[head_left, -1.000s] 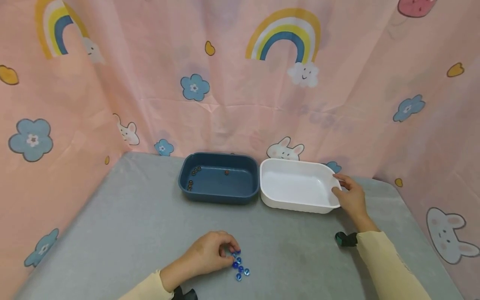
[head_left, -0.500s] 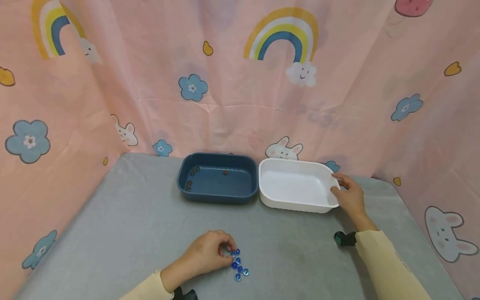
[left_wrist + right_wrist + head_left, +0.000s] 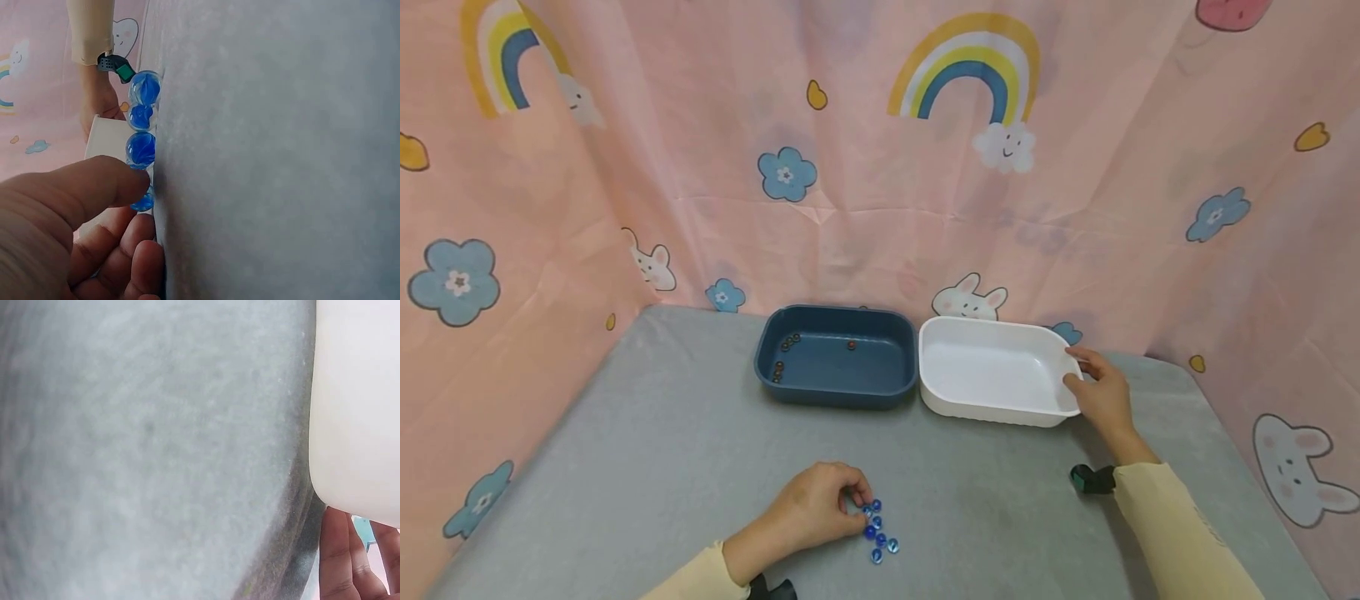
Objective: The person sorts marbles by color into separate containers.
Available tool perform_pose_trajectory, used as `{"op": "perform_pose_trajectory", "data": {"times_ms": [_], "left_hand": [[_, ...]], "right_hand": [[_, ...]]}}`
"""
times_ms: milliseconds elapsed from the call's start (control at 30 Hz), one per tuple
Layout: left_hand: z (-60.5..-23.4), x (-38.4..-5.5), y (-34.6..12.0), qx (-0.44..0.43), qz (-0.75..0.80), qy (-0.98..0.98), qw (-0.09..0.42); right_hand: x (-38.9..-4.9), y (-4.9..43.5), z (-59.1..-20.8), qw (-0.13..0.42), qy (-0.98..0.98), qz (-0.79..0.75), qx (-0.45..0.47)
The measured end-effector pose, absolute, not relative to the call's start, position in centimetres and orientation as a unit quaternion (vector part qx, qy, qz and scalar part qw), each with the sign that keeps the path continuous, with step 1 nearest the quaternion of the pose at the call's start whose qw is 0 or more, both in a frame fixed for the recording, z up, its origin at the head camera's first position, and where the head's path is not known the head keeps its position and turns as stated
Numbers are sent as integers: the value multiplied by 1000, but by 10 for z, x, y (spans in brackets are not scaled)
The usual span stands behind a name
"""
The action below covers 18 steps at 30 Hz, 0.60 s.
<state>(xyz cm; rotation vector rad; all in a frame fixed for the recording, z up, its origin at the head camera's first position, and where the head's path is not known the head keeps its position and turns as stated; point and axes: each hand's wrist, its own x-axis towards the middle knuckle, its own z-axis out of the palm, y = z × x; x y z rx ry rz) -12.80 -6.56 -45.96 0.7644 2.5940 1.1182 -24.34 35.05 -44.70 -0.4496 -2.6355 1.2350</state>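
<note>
My left hand [image 3: 820, 508] rests on the table beside a small cluster of blue glass marbles [image 3: 881, 540]. Its thumb and forefinger are bent and stand apart, with a marble [image 3: 867, 509] near their tips. In the left wrist view the thumb partly covers the marbles [image 3: 142, 150], and another marble [image 3: 142, 201] shows between thumb and fingers. A white plastic basin [image 3: 1000, 414] stands at the back right. My right hand [image 3: 1103, 402] holds its right end, thumb over the rim and fingers outside; the right wrist view shows these fingers [image 3: 337, 550] against the wall.
Touching or nearly touching the white basin on its left is a dark blue basin [image 3: 838, 398] with several small brown beads [image 3: 778, 372] inside. A grey cloth covers the table [image 3: 685, 417]. Pink patterned curtain [image 3: 865, 250] hangs behind and at both sides.
</note>
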Motion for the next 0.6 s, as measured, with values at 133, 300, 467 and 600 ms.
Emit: {"op": "perform_pose_trajectory", "data": {"times_ms": [133,300,467,600], "left_hand": [[-459,-128,-65,253,387,879,117],[-458,-127,-66,249,387,880,115],[-458,-127,-65,252,383,882,106],[-459,-127,-65,253,385,882,104]], "right_hand": [[-243,351,-447,97,-890,420,-150],[-243,351,-447,100,-892,415,-148],[-243,353,-449,107,-891,419,-140],[-242,354,-450,105,-891,421,-130]]}}
